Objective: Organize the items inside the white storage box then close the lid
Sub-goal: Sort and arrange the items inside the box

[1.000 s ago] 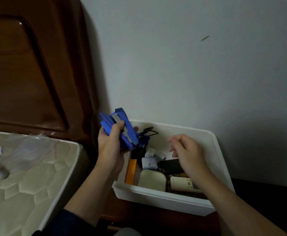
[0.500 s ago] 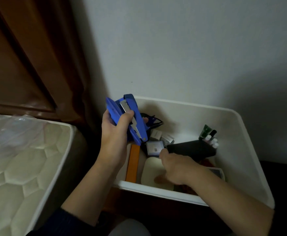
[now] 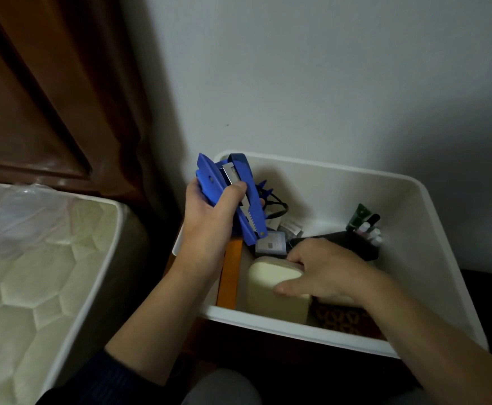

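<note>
Two hands work at the open white plastic storage box [image 3: 431, 229], which sits against the pale wall [image 3: 326, 68] with no lid on it. The left hand [image 3: 209, 217] curls its fingers and thumb round a blue plastic stapler [image 3: 240, 197] with a metal strip along its middle, holding it tilted above the box's near-left corner. The right hand [image 3: 323, 271] reaches down inside the box and grips a cream rounded rectangular case [image 3: 271, 287], thumb along the near side and fingers over the far edge.

Just left of the case an orange flat strip [image 3: 230, 273] stands against the box wall. Behind the right hand lie a small grey-blue card packet [image 3: 271, 244], a black pouch [image 3: 352, 241] and a black looped cable [image 3: 276, 207]. Small bottles and a green tube [image 3: 361, 216] stand near the far right wall. A brown patterned item [image 3: 341, 318] lies under the right wrist.

Left of the box is a quilted mattress [image 3: 34, 273], with a dark wooden headboard [image 3: 49, 97] behind it.
</note>
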### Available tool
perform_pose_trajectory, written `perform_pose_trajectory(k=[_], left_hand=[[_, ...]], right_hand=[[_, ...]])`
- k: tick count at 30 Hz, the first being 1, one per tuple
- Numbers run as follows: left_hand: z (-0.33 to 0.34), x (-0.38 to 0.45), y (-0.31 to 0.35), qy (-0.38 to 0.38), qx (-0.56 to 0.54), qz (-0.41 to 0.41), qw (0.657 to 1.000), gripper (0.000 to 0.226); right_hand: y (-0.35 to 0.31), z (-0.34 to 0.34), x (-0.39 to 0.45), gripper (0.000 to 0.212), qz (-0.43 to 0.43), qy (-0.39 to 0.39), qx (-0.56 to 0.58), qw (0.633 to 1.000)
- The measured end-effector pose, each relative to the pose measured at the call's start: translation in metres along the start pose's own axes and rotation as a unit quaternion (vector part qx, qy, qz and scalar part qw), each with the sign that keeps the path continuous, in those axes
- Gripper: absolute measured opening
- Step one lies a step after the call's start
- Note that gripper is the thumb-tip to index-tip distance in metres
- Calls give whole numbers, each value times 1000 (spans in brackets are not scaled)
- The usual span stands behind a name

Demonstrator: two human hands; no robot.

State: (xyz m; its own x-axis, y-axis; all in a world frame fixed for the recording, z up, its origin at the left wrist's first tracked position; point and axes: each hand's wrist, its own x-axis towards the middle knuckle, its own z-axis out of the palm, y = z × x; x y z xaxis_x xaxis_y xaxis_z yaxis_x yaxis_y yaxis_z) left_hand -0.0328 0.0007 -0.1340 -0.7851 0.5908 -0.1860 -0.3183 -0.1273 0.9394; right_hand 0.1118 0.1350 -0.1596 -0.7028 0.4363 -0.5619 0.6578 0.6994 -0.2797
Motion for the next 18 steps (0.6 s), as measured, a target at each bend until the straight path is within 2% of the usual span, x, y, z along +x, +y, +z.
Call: perform_pose_trajectory(k=[4,7,11,14,18], left_hand=[[0,-1,0,-2,6,-2,1000,44],[-1,-1,-1,-2,7,-1,1000,45],[-3,-1,-3,-16,0,1,1000,47],[-5,-1,-2,-42,-13,2,999,40],[-8,-1,1,-96,-65,-27,993,32]], right_hand=[[36,-26,-11,30,60,38,137,988],[57,-35,-12,29,108,81,236,962],[62,-31,-8,26,114,83,352,925],[57,-24,-4,33,106,117,472,867],[50,-24,0,39,116,175,640,739]])
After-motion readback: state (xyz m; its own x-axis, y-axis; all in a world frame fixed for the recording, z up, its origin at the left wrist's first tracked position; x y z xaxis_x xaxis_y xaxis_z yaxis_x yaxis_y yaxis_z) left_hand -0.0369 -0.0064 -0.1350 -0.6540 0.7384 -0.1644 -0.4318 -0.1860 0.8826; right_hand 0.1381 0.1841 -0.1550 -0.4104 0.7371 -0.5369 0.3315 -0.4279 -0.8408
